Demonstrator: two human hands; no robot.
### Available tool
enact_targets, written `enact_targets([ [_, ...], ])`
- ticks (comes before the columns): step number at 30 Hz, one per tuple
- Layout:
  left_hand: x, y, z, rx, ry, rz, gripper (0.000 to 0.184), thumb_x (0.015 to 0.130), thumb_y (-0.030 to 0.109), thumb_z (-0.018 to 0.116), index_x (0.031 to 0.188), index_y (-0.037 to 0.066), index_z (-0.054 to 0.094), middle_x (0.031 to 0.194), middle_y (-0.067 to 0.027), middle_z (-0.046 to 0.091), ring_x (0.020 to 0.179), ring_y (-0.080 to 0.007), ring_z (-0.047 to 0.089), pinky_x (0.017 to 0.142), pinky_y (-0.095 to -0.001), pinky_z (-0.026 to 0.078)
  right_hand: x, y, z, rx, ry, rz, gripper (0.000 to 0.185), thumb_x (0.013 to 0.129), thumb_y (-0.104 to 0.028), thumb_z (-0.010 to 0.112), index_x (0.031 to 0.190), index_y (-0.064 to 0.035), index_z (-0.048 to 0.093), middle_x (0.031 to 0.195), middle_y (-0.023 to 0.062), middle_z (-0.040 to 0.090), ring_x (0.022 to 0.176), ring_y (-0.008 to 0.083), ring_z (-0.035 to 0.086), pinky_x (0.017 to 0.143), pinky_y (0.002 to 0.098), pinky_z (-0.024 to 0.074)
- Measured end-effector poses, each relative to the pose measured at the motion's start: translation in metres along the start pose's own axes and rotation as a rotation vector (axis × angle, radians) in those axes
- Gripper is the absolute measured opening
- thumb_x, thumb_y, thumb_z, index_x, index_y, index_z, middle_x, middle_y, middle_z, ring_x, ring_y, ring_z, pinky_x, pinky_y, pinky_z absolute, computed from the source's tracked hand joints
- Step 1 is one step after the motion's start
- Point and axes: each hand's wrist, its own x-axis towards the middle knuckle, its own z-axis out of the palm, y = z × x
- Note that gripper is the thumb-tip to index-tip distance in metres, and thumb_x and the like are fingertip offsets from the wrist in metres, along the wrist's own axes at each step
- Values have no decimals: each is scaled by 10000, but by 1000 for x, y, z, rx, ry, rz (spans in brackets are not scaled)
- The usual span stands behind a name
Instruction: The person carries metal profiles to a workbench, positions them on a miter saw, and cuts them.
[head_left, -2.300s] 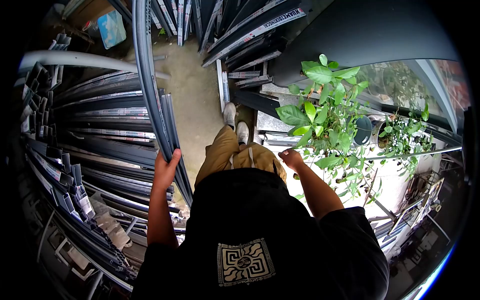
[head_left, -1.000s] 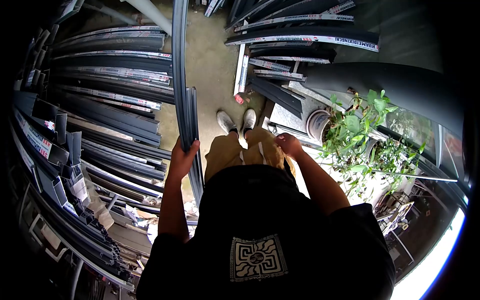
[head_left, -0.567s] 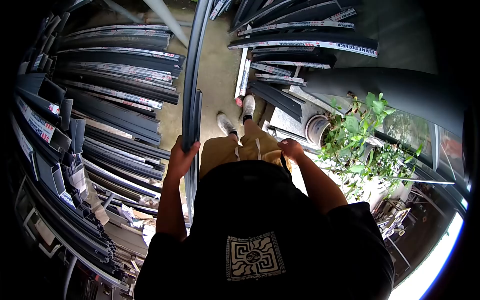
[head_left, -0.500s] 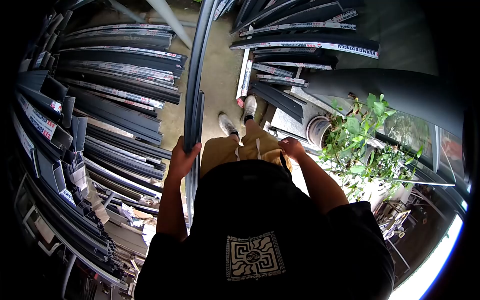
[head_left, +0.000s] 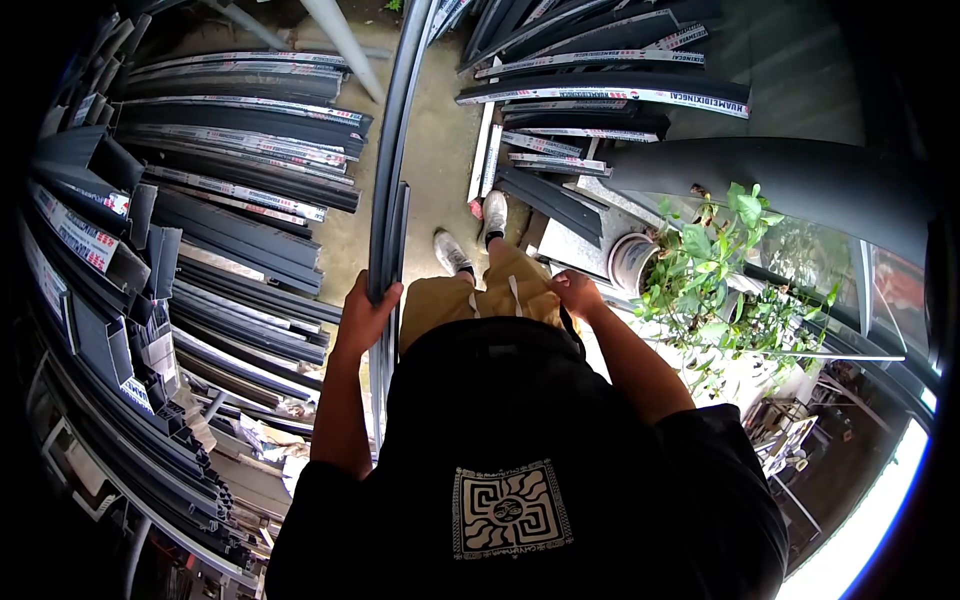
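A long dark grey metal profile (head_left: 389,180) runs from the top of the view down along my left side. My left hand (head_left: 366,312) is closed round it, with the thumb lying across its near face. A second, shorter grey strip lies against the profile's right side, close by that hand. On the other side, my right hand (head_left: 577,293) is at my hip, its fingers curled against the edge of my tan shorts (head_left: 530,284), apparently gripping the cloth. Its fingertips are partly hidden.
Stacked dark profiles with printed white strips (head_left: 240,135) fill the left. More labelled profiles (head_left: 610,95) lie at the upper right. A potted leafy plant (head_left: 715,270) stands to my right, its pot (head_left: 628,262) near my right hand. A pale pole (head_left: 345,45) slants at the top.
The view shifts very slightly, and the surroundings on the right sit a little further left. Both hands keep their places, the left still round the profile.
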Motion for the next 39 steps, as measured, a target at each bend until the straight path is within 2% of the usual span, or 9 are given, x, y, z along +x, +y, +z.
enact_targets([
  [5,1,-5,-4,-25,26,30,510,992,485,755,1086,-1,632,890,-155,701,827,-260,673,774,-416,538,7,12,-5,90,13,-1,476,912,-482,737,1134,-63,784,1142,141,801,1106,305,755,987,402,565],
  [9,0,-2,-9,-17,36,2,515,988,488,760,1080,-2,631,886,-163,698,822,-271,672,775,-421,537,2,-11,-11,8,45,-6,485,912,-489,737,1117,-52,781,1128,149,800,1088,298,758,976,406,568],
  [20,-13,-21,-15,-32,79,-46,543,967,520,776,1062,9,620,866,-165,684,806,-283,656,764,-430,531,20,-32,-9,-121,18,-57,492,914,-528,714,1149,-101,778,1163,141,792,1120,321,746,992,425,563],
  [24,-19,-26,-14,-49,89,-44,535,968,514,775,1057,10,616,869,-163,684,811,-277,658,763,-432,531,21,-36,-10,-177,-11,-57,516,910,-549,699,1161,-105,777,1186,137,788,1141,316,740,1006,425,558],
  [27,-21,-30,-13,-43,86,-56,520,973,500,773,1058,12,617,875,-161,684,816,-271,658,764,-429,530,16,-37,-9,-137,9,-46,477,911,-515,753,1137,-96,786,1140,126,797,1097,280,754,979,394,566],
  [39,-16,-30,-3,-112,47,-15,456,1004,445,753,1112,14,650,915,-117,694,855,-209,646,797,-391,529,8,-23,-9,-83,10,-17,498,919,-506,751,1173,-79,778,1169,140,794,1119,293,751,991,394,564],
])
